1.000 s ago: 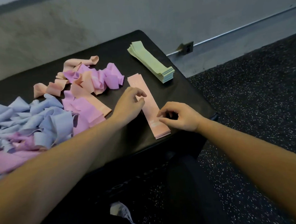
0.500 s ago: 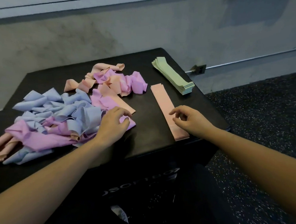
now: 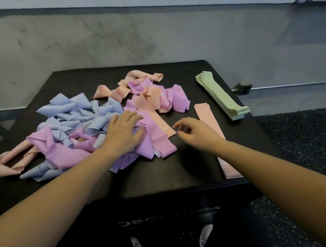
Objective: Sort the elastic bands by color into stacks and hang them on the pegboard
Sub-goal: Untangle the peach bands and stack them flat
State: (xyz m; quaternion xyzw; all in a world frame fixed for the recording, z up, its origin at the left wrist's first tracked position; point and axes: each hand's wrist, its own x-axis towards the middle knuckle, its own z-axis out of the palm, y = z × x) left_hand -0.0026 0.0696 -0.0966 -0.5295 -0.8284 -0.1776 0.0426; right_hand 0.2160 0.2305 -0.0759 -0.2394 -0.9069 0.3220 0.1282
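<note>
We take the green stack (image 3: pixel 223 96) at the far right of the black box top (image 3: pixel 189 165) as our reference. Toward us and just left of it lies the peach stack (image 3: pixel 203 111), flat and straight, partly under the right forearm. Well left of the green stack sits the unsorted heap (image 3: pixel 79 133): blue, purple and peach bands crumpled together, with one peach loop (image 3: pixel 8 163) trailing to its far left edge.

The left hand (image 3: pixel 124 133) rests flat on the heap, fingers spread, pressing and grasping nothing we can see. The right hand (image 3: pixel 195 134) hovers between the heap and the peach stack, fingers loosely curled, holding nothing.

Risks, in our judgement: the bands are thin, limp and folded through one another, so pulling one peach band is likely to drag purple neighbours with it. Peach and purple read close in this dim light, inviting a missort. The right forearm lies across the peach stack and could skew it or push its near end off the box edge. The green stack sits close to the right edge.

No pegboard is in view.
</note>
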